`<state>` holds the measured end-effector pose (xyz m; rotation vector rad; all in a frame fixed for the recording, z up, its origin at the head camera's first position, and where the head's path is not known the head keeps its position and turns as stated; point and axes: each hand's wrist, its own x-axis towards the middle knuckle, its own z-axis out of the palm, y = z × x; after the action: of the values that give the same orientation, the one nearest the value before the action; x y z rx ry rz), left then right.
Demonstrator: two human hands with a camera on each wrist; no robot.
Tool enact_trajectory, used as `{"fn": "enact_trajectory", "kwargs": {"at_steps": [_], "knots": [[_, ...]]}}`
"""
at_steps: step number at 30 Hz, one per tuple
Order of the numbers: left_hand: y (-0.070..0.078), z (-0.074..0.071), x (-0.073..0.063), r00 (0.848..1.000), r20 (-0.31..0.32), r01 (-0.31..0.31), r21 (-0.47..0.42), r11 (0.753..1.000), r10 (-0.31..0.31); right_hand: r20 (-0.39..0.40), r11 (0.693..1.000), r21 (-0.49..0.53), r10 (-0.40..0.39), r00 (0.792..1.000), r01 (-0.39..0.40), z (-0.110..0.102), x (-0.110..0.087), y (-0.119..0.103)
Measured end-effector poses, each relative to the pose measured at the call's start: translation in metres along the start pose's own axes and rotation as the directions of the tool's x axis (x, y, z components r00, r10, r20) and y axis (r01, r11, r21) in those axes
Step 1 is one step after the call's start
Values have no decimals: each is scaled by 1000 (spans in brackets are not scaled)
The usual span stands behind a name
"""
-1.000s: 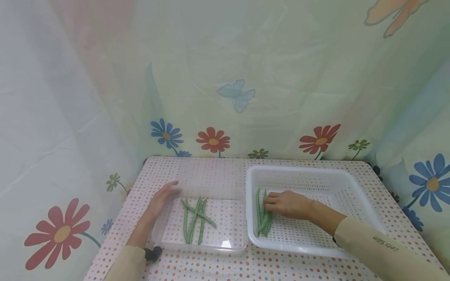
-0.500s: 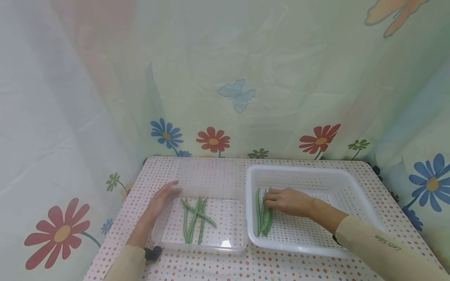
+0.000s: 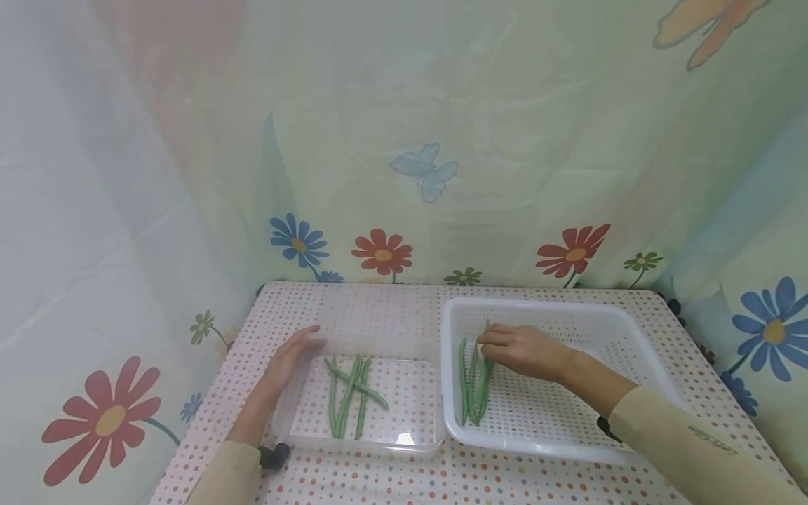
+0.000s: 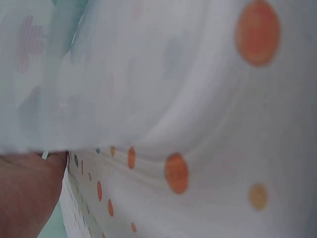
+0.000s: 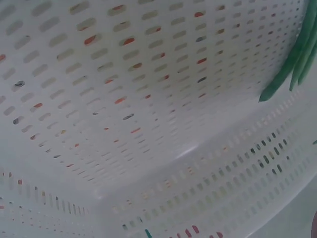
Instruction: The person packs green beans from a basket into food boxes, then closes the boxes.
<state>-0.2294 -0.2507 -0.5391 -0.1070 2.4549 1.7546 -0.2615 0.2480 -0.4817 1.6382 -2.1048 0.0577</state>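
In the head view my right hand (image 3: 520,349) is over the left side of a white perforated basket (image 3: 543,449), thumb and fingers pinching a green bean (image 3: 485,386). The bean's tip sticks up past the fingers; its lower part slants down beside other beans (image 3: 463,382) lying along the basket's left wall. At the upper right of the right wrist view, several green beans (image 5: 290,64) hang over the slotted floor. My left hand (image 3: 292,359) rests with extended fingers against the left side of a clear plastic container (image 3: 416,414). Inside it several green beans (image 3: 347,396) lie, one across the others.
The container's clear lid (image 3: 379,308) lies open behind it. Both vessels stand side by side on a dotted tablecloth (image 3: 505,480). A flowered curtain (image 3: 492,175) hangs behind the table and at both sides.
My right hand has drawn slightly back and up from the bean pile, with a green bean pinched in its fingers and its end now showing above them. The left hand has stayed still.
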Motion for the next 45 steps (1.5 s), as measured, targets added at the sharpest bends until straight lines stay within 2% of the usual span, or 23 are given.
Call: {"fn": "enact_trajectory", "kwargs": {"at_steps": [5,11,17,22,30,36,45], "knots": [[1,0,-1,1000,0,-10,3,1000,10,-61,1000,5,10,998,-10,-6,5,2],[-1,-1,0,1000,7,-22,-1,1000,22,-94,1000,-13,13,995,-15,-14,11,5],[-2,-1,0,1000,6,-8,7,1000,8,-144,999,-43,-6,990,0,-20,18,6],[-1,-2,-1,1000,-2,-9,15,1000,9,-155,999,-52,-5,988,-3,-25,25,4],[-1,-1,-1,1000,0,-16,6,1000,16,-200,995,-89,-58,978,41,-31,44,-1],[-1,-1,-1,1000,0,-10,-2,1000,10,-203,992,-98,-103,974,85,-33,61,-7],[-3,-1,1,1000,1,-2,-1,1000,2,-233,981,-101,-188,954,168,-28,83,-15]]}}
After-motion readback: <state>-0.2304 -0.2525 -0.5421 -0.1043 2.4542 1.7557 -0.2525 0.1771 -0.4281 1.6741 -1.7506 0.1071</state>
